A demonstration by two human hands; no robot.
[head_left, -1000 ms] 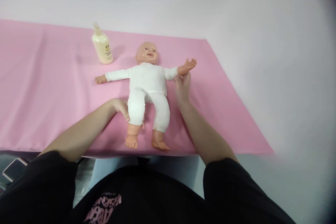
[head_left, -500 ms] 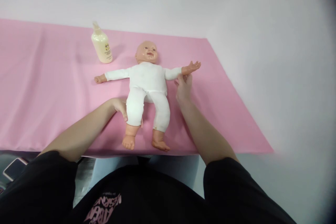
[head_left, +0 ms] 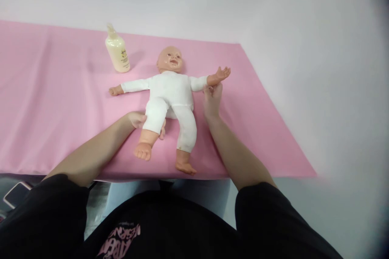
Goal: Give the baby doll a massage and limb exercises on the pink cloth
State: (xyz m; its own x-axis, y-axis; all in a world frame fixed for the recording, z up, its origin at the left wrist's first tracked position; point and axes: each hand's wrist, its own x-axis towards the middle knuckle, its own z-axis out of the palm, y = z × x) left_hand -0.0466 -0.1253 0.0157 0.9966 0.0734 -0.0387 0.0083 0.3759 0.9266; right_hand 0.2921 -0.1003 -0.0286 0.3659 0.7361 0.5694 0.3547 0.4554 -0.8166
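Observation:
A baby doll (head_left: 172, 89) with a white cloth body lies on its back, its head away from me and its feet towards me. My left hand (head_left: 139, 119) is wrapped round the doll's leg on the left from beneath; fingertips show on the inner side of that leg. That leg's lower part is raised and tilted out to the left. At the doll's arm on the right, my right hand (head_left: 212, 96) closes round the wrist near the sleeve's end, with some fingers hidden under it. The doll's other arm and other leg lie stretched out on the cloth.
A pale yellow pump bottle (head_left: 118, 53) stands upright left of the doll's head. A pink cloth (head_left: 60, 97) covers the table, whose right edge runs diagonally. White wall (head_left: 288, 28) rises behind and to the right. A phone-like object (head_left: 17, 195) shows at the lower left.
My left hand has lifted the doll's leg, and its foot has swung up and left. The sleeve end and wrist at my right hand have shifted slightly left.

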